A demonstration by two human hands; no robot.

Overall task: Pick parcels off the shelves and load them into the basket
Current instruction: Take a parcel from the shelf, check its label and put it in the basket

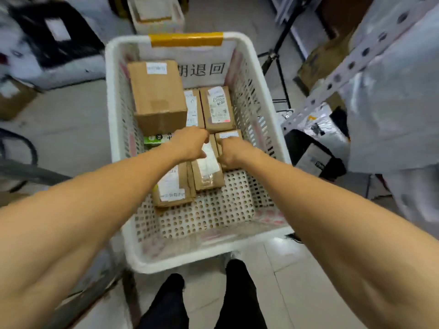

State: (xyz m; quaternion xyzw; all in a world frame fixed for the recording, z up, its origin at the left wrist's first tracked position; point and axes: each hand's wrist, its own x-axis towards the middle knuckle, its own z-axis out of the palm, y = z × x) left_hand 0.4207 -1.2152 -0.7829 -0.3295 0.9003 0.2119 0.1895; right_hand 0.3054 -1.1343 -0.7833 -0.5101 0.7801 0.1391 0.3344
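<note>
A white perforated plastic basket (pixel 259 129) stands in front of me with several brown cardboard parcels inside. Both my arms reach down into it. My left hand (pixel 190 143) is curled on the left side of a narrow labelled parcel (pixel 209 172) in the middle. My right hand (pixel 230 154) grips the same parcel's right side and covers part of a small box (pixel 229 135) behind it. A flatter labelled parcel (pixel 173 186) lies to the left. A large box (pixel 158 96) and two upright small parcels (pixel 218 108) sit at the far end.
A metal shelf upright (pixel 356 62) with grey bagged parcels (pixel 389 96) rises on the right. Black and silver bags (pixel 316 143) lie under it. A tripod (pixel 275 58) stands behind the basket. Boxes and a white crate (pixel 156 15) sit on the floor beyond.
</note>
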